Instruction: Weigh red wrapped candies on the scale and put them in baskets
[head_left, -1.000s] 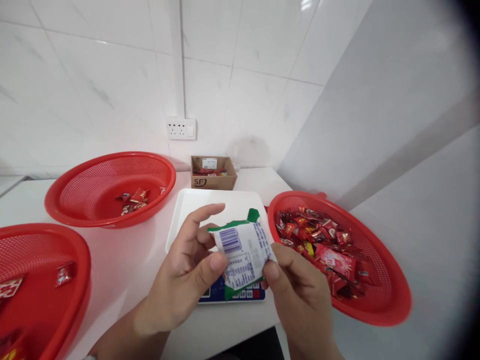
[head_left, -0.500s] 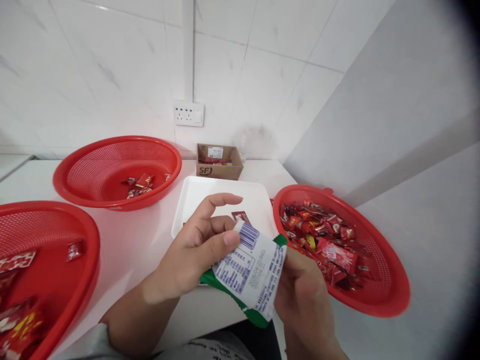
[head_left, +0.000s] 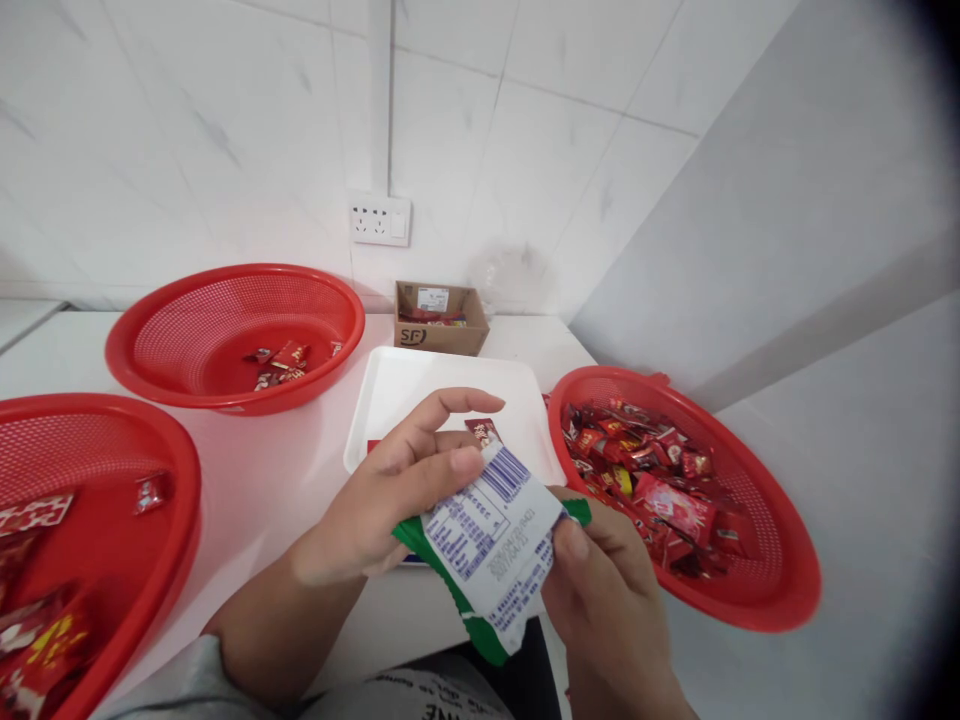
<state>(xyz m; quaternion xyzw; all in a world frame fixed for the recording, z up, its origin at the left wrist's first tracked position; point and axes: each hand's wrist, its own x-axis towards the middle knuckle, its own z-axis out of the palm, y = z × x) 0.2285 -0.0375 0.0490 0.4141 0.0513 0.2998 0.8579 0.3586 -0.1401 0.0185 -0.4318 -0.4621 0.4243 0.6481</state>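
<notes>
A small snack packet (head_left: 499,545), white on its printed back with green ends, is held between both hands above the near edge of the white tray (head_left: 450,375). My left hand (head_left: 397,495) pinches its upper left side, thumb on the print and index finger stretched beyond it. At the packet's right side, my right hand (head_left: 611,580) grips with the thumb on top. A barcode and printed dates face me. Behind the packet a red-wrapped sweet (head_left: 481,430) lies on the tray; other items there are mostly hidden by my hands.
On the right stands a red basket (head_left: 787,590) heaped with red-wrapped sweets. Two red baskets, one at the back left (head_left: 180,345) and one at the near left (head_left: 176,470), hold fewer packets. A cardboard box (head_left: 442,340) stands behind the tray, near the wall.
The packet has turned slightly and its right thumb grip now shows on the printed face. My left thumb has slid a little along the upper edge. The view has shifted slightly.
</notes>
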